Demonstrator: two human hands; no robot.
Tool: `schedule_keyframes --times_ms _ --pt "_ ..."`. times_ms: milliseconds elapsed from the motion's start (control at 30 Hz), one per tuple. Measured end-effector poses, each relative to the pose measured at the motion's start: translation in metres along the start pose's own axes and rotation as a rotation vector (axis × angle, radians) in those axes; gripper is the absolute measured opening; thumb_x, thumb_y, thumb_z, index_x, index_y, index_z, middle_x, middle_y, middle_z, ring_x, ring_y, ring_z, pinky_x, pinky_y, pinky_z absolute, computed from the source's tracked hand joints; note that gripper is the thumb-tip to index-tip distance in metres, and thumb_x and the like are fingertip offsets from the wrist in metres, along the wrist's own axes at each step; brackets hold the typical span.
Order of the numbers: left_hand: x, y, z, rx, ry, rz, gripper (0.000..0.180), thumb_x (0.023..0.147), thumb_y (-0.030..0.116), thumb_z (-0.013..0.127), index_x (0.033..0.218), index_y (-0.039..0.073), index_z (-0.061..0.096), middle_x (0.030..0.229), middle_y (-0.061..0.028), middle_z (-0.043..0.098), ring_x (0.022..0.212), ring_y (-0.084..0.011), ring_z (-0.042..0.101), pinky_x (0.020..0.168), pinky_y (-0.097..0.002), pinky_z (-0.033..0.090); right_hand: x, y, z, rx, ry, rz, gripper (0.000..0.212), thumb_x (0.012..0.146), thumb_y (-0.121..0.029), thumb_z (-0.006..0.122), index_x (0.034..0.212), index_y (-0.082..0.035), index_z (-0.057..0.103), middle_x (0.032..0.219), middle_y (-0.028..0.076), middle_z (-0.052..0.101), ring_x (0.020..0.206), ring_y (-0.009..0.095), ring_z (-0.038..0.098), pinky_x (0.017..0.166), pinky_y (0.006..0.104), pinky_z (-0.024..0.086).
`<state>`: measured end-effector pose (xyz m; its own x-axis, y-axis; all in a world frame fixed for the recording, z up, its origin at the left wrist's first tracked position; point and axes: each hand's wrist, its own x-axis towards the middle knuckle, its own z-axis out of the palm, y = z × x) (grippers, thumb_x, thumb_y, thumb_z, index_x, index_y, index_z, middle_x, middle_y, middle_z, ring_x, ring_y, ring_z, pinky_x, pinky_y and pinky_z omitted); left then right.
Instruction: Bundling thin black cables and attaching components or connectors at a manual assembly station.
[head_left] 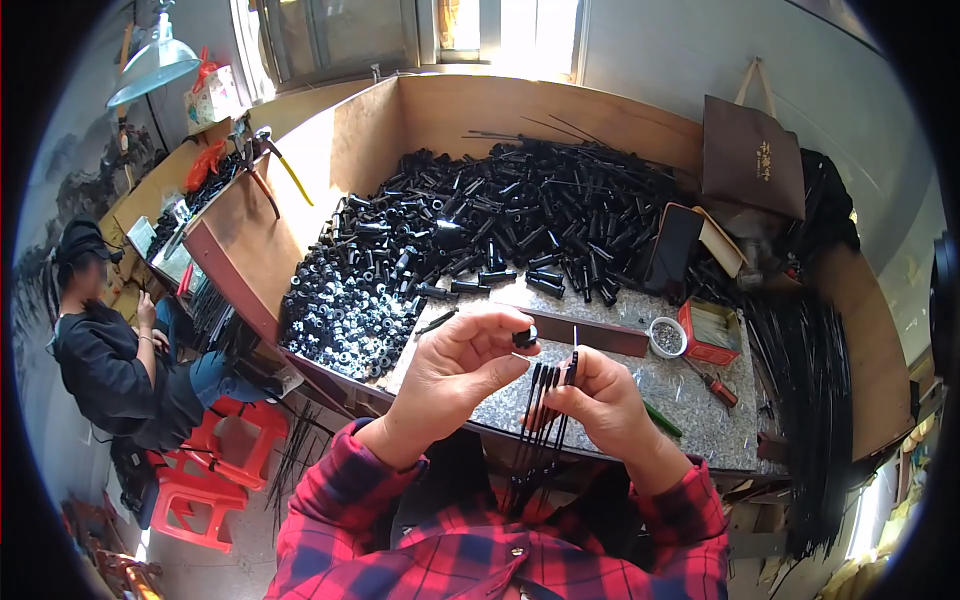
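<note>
Between the thumb and forefinger of my left hand (pixel 440 370) is a small black cylindrical cap (pixel 524 338). My right hand (pixel 610 405) is closed around several thin black rods (pixel 535 425), which hang down toward my lap. One of them sticks up with a pale, thin tip above the right fingers. The cap is close to the upper ends of the rods, apart from that tip. Behind both hands, on the speckled worktop (pixel 480 412), lies a flat brown bar (pixel 610 336).
Piles of black tubular parts (pixel 520 220) and small ring-like pieces (pixel 350 325) fill the wooden-walled bench. To the right are a phone (pixel 673 248), white cup (pixel 667 337), red box (pixel 710 335), screwdriver (pixel 715 385) and long black rods (pixel 805 400). A co-worker (pixel 120 350) sits at left.
</note>
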<state>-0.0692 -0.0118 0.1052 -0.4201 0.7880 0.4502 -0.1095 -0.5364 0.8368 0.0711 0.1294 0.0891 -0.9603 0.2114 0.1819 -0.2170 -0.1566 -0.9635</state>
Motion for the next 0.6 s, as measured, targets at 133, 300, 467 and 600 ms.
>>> schedule_keyframes --times_ms 133,300,467,600 --pt "0.001 -0.0052 -0.0082 -0.035 0.006 0.017 0.033 0.085 -0.009 0.061 0.116 0.0 0.056 0.112 -0.0098 0.061 0.102 -0.0136 0.06 0.091 -0.0265 0.048 0.0004 -0.0018 0.0032 0.031 -0.014 -0.007 0.008 0.092 -0.006 0.058 0.094 -0.001 0.053 0.085 0.008 0.064 0.078 0.015 0.065 0.071 0.0288 0.054" --pt "0.0024 0.002 -0.0016 -0.102 0.02 -0.07 0.028 0.087 -0.006 0.059 0.115 0.0 0.057 0.118 -0.0123 0.061 0.102 -0.0144 0.06 0.092 -0.0273 0.048 0.0027 -0.0028 0.0021 0.006 -0.011 -0.009 0.008 0.092 -0.007 0.058 0.094 -0.003 0.051 0.084 0.01 0.065 0.077 0.017 0.066 0.071 0.0309 0.055" --pt "0.0018 -0.0027 -0.0024 -0.173 0.015 -0.019 0.027 0.089 -0.005 0.057 0.115 0.0 0.058 0.116 -0.0122 0.061 0.102 -0.0146 0.059 0.092 -0.0277 0.048 0.004 -0.0043 0.0034 -0.001 -0.038 0.01 0.007 0.092 -0.006 0.058 0.093 -0.003 0.051 0.084 0.01 0.065 0.077 0.016 0.066 0.071 0.0293 0.054" --pt "-0.0001 -0.0033 -0.0063 -0.121 -0.02 -0.017 0.027 0.089 -0.005 0.057 0.115 -0.001 0.058 0.117 -0.0118 0.06 0.105 -0.0148 0.058 0.093 -0.0279 0.047 0.005 -0.0043 0.0025 -0.021 -0.035 0.008 0.007 0.092 -0.006 0.058 0.094 -0.003 0.052 0.084 0.01 0.066 0.076 0.017 0.066 0.071 0.0293 0.055"
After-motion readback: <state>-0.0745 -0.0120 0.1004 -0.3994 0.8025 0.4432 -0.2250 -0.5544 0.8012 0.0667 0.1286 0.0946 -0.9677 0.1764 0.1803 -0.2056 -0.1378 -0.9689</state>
